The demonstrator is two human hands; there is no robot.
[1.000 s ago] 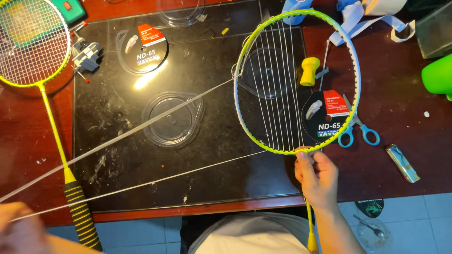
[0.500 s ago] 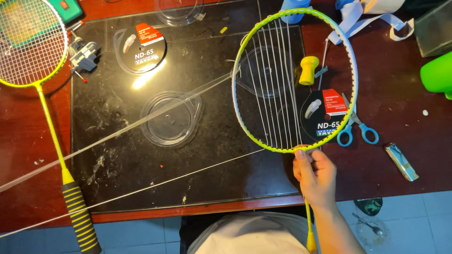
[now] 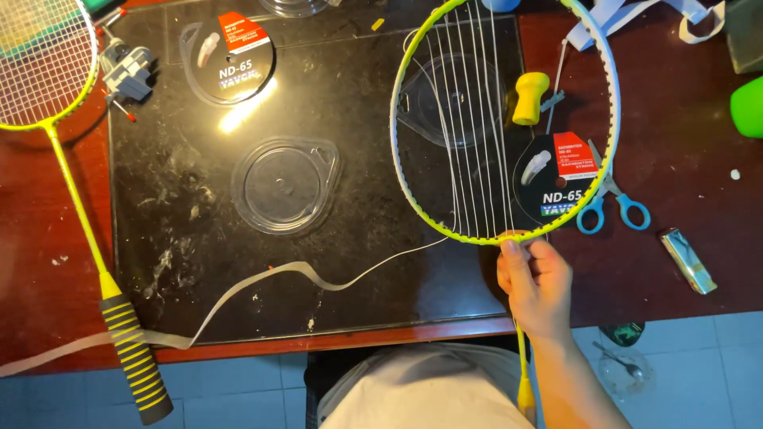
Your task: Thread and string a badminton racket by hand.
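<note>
Black desk mat point(image 3: 199, 262): right hand point(image 3: 536, 286) pinches half-strung racket point(image 3: 413, 191) at its throat; slack string point(image 3: 262, 282) trails left, beside scissors point(image 3: 612, 202). Left hand unseen.

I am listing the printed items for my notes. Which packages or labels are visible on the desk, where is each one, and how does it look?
String package: upper left of the black mat, round, black with a red and white label.
Second string package: under the unfinished racket's head, right side, same round black shape with a red label.
Empty clear plastic case: centre of the mat, rounded, no label.
</note>
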